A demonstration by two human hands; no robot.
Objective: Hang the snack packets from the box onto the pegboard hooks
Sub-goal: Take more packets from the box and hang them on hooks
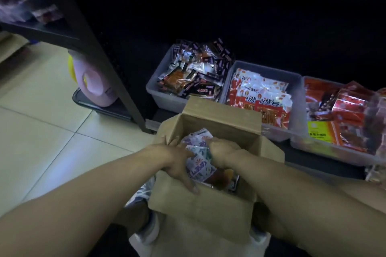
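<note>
Both hands reach into the open brown cardboard box (pixel 208 204): the left hand (pixel 179 162) spreads over white-and-purple snack packets (pixel 198 165), the right hand (pixel 223 150) curls among them (grip unclear).

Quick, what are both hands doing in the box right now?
Left hand: open, fingers spread across the snack packets and the cardboard box front edge.
Right hand: down among the packets, fingers hidden, so cannot tell.
</note>
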